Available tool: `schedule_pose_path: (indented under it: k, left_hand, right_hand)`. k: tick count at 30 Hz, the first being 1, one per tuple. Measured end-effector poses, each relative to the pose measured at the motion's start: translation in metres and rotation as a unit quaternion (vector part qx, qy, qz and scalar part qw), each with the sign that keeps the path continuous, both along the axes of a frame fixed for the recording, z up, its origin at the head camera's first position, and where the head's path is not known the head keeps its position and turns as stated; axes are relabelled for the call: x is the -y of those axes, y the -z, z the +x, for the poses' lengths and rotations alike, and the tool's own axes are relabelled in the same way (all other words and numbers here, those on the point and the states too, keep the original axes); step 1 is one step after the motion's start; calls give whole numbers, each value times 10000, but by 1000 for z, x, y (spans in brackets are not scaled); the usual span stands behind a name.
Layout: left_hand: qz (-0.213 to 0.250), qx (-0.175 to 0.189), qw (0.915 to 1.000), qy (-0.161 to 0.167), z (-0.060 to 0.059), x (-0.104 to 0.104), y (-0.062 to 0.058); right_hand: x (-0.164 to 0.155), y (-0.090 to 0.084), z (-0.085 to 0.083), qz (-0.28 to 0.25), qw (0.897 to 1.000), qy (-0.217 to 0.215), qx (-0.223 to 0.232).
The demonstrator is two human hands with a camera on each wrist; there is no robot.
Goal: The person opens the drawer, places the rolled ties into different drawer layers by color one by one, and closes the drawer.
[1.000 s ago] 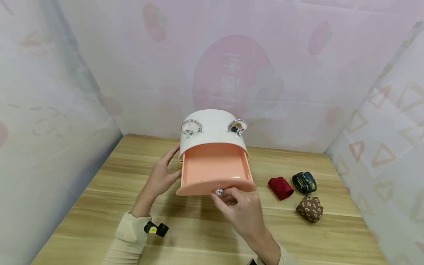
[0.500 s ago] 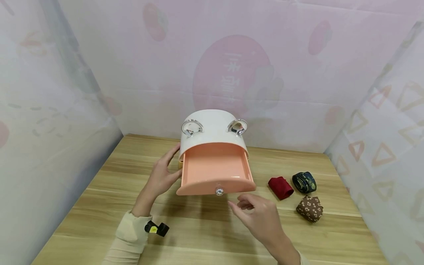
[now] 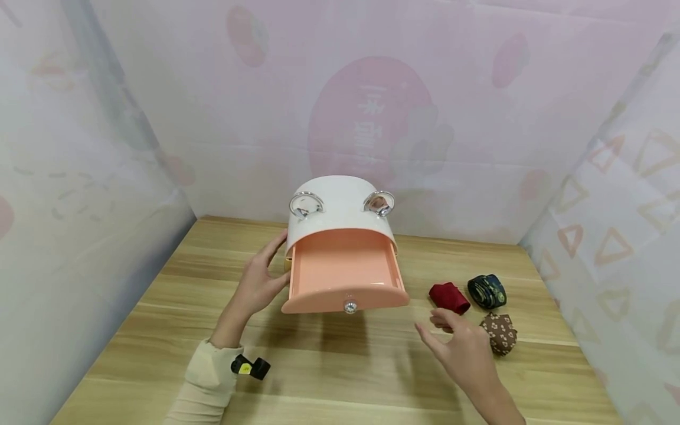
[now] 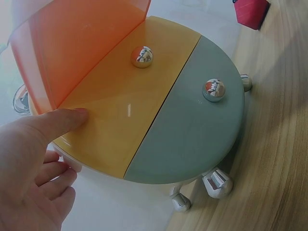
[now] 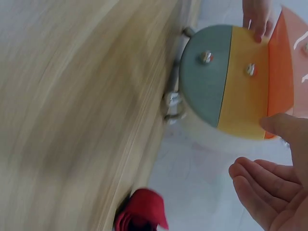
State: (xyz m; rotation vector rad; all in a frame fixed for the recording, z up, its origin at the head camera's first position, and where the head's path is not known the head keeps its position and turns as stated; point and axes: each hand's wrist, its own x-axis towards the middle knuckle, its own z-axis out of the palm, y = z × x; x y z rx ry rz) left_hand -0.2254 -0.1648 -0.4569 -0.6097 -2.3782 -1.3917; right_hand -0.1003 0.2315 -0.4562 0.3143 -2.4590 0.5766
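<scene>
On a wood-grain table [image 3: 175, 330], seen from the head camera, a white cabinet [image 3: 340, 203] stands with its top peach drawer [image 3: 345, 268] pulled toward the near side. The left hand [image 3: 257, 286] braces the cabinet's left side. To the right, the right hand [image 3: 467, 354] hovers loosely bent, thumb well parted from fingers, holding nothing, just near of a red roll [image 3: 450, 297]. A dark patterned roll [image 3: 487, 291] lies farther right; a brown flowered roll [image 3: 501, 334] lies nearer, partly covered by that hand, and I can't tell whether they touch. The step looks like reaching for a roll, which one is unclear; it calls for a gentle pinch while the left hand steadies the cabinet.

From the left wrist, the thumb lies on a yellow drawer front [image 4: 115, 106] above a green drawer front [image 4: 192, 110]; the fingers curl beside the cabinet's rim, partly hidden.

From the right wrist, the right hand is cut off at the edge, the red roll cropped and blurry.
</scene>
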Motion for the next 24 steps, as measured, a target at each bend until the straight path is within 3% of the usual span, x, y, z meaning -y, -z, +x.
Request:
schedule_pose_path:
  k: [6, 12, 19, 24]
  left_hand:
    - [52, 25, 10000, -3, 0, 1, 2]
    - [56, 30, 10000, -1, -1, 0, 3]
    - [37, 104, 9999, 31, 0, -1, 3]
    - [48, 126, 9999, 51, 0, 1, 4]
  right_hand:
    - [-28, 1, -10, 78, 9979, 416, 489]
    - [-52, 2, -24, 256, 9961, 573, 625]
    - [-73, 12, -36, 407, 9826, 878, 1583]
    - [-80, 21, -44, 476, 9794, 847, 1773]
